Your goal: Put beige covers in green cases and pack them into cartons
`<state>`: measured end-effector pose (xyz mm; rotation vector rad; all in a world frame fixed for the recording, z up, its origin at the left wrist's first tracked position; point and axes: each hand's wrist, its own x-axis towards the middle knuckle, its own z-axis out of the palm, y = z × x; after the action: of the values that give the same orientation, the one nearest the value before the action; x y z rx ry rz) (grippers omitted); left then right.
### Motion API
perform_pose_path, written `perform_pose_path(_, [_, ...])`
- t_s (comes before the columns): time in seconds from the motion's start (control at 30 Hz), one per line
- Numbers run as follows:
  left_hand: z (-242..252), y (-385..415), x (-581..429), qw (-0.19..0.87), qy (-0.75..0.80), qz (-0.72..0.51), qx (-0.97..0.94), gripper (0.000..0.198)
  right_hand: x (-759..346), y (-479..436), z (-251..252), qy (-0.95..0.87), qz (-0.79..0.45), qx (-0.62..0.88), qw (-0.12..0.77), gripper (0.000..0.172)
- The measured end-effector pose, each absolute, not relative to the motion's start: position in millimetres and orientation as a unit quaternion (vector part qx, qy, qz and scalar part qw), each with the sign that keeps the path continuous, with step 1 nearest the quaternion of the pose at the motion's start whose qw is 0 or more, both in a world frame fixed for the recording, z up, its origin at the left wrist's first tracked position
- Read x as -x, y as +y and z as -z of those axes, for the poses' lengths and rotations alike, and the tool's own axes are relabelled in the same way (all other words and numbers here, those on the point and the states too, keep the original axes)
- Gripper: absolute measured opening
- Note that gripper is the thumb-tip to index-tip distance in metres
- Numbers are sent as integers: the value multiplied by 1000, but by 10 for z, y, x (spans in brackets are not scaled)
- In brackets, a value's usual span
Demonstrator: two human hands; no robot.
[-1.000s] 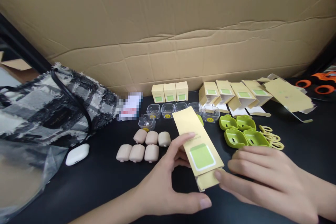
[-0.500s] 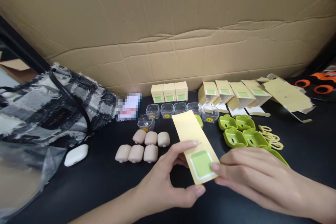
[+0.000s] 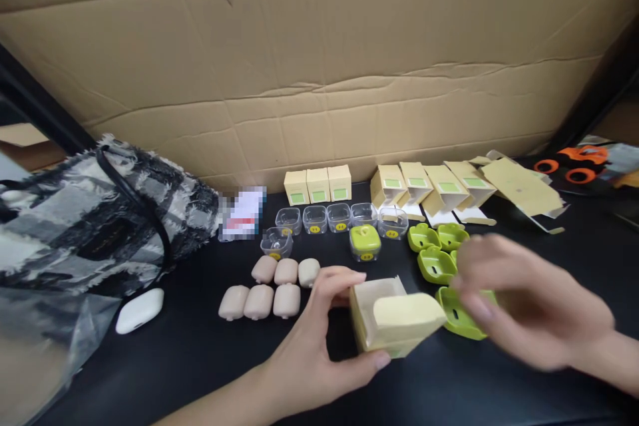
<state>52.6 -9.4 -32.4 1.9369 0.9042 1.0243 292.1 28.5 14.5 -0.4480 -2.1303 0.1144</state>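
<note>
Currently left hand (image 3: 309,356) grips the small yellow carton (image 3: 394,319) at lower centre of the frame: thumb along its near bottom edge, index finger over its far top corner, hand partly closed around the left side. Carton is popped into box shape, end open with one flap folded across, raised just off the black table (image 3: 200,353). Right hand (image 3: 529,306) is at centre right, motion-blurred, fingers loosely spread, nothing visibly in it, clear of the carton. It hovers over the green silicone cases (image 3: 429,265); one green case (image 3: 456,323) lies between hand and carton. Left of the carton: six beige cases (image 3: 259,301) in two rows. Behind: a row of clear plastic trays (image 3: 339,216), plus one tray holding a green case (image 3: 365,243) just in front of the row. Further back, three closed small boxes (image 3: 318,184) against the cardboard sheet (image 3: 319,80), with half-folded cartons (image 3: 429,183) and a flat carton (image 3: 522,186) to their right. Far left: tweed bag (image 3: 100,213), white earbud case (image 3: 140,309) in front of it, clear plastic bag (image 3: 30,353) in the lower left corner.
</note>
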Motion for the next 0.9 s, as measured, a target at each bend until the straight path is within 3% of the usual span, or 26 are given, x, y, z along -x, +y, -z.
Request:
perform_pose_path(0.07, [350, -109, -527, 352, 335, -417, -768, 63, -2887, 432, -215, -848, -47, 250, 465, 13])
perform_pose_path(0.2, [335, -141, -541, 360, 334, -394, -777, 55, -2735, 779, -293, -898, -25, 327, 294, 12])
perform_pose_path(0.33, [297, -153, -550, 398, 367, -373, -753, 53, -2589, 955, -227, -907, -34, 349, 234, 19])
perform_pose_path(0.63, [322, -174, -572, 417, 381, -372, -737, 53, -2599, 835, -155, -876, -76, 400, 257, 21])
perform_pose_path(0.83, [295, -185, -583, 438, 407, -360, -717, 53, -2552, 527, -311, -798, -248, 340, 431, 16])
perform_pose_path(0.9, [277, -186, -587, 452, 421, -348, -705, 53, -2552, 393, -333, -802, -280, 302, 432, 10])
